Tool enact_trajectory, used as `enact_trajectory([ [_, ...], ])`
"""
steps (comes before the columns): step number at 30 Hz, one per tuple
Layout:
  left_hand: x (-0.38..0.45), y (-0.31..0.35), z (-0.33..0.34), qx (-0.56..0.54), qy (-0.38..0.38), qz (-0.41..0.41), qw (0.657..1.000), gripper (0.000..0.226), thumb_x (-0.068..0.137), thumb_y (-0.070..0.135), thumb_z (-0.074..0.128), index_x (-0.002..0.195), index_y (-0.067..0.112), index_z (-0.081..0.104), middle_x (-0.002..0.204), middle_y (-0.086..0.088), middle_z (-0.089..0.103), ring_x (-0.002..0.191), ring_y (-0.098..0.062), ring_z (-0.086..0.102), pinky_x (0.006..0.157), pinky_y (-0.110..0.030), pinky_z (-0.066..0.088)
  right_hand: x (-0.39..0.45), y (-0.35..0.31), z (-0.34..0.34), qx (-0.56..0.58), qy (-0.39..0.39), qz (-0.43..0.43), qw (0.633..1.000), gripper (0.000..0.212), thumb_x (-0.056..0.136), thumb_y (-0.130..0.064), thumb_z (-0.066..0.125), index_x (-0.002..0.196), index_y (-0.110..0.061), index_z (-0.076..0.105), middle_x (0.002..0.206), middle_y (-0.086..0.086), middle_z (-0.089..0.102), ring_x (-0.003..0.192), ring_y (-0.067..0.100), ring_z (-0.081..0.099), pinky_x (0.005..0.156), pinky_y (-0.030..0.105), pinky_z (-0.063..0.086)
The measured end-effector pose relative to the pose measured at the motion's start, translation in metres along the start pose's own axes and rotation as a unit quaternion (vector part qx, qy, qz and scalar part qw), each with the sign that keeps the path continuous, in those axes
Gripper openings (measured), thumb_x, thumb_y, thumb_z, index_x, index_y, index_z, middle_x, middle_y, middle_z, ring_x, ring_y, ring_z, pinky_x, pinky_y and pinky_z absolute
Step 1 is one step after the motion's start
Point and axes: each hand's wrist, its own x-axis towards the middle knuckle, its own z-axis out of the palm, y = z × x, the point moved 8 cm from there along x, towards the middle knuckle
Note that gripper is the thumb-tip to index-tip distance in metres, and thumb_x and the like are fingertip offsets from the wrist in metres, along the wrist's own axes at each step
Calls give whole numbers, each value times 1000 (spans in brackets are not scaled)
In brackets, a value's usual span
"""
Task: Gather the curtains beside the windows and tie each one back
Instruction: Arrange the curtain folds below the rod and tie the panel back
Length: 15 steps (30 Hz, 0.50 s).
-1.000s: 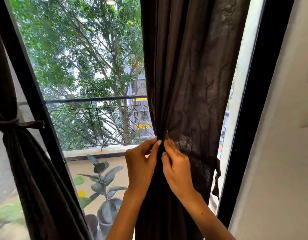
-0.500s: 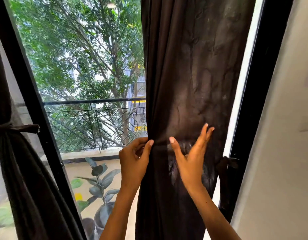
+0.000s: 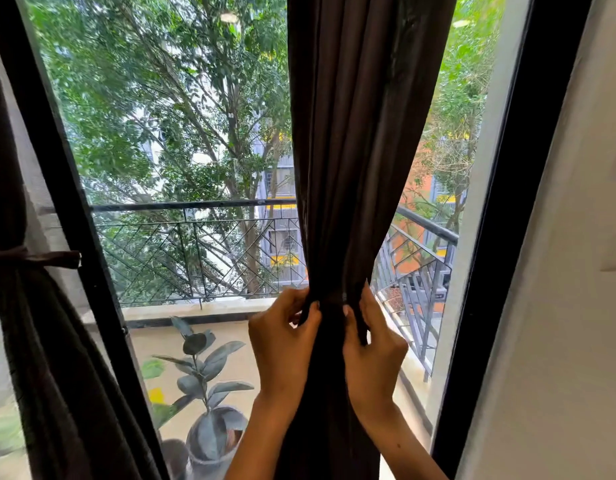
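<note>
Dark curtain (image 3: 355, 150) gathered into a narrow bunch at railing (image 3: 195, 237) height. Left hand (image 3: 282, 337) and right hand (image 3: 374, 348) both grip its folds. Second curtain (image 3: 39, 341), far left, already tied back

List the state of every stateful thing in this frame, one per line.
Right curtain: bunched narrow, not yet tied.
Left curtain: gathered, tied back with tie-back.
Left hand: closed on right curtain.
Right hand: closed on right curtain.
Potted plant: upright outside.

Head-worn view, close, facing the window (image 3: 195, 150), angled slightly down
</note>
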Motion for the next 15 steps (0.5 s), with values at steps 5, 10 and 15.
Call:
enact_trajectory([
  [5, 0, -3, -5, -22, 10, -23, 999, 29, 74, -1, 74, 79, 27, 69, 74, 16, 72, 74, 0, 70, 75, -25, 57, 10, 0, -8, 159, 10, 112, 981, 54, 83, -24, 69, 133, -32, 49, 114, -18, 65, 105, 1, 63, 88, 19, 51],
  [10, 0, 0, -3, -42, 2, -28, 999, 40, 74, -3, 74, 75, 36, 66, 74, 21, 71, 74, 0, 70, 73, -20, 55, 27, -6, -14, 59, 43, 11, 997, 44, 84, 0, 69, 123, -19, 59, 90, -2, 59, 84, 7, 60, 73, 27, 55],
  [15, -2, 0, 1, -45, -2, -22, 999, 35, 75, -2, 74, 77, 32, 66, 77, 19, 72, 74, 0, 69, 71, -16, 54, 23, 3, -9, 25, 40, -1, 999, 34, 80, 2, 71, 112, -7, 66, 97, 5, 59, 82, 7, 57, 75, 14, 49],
])
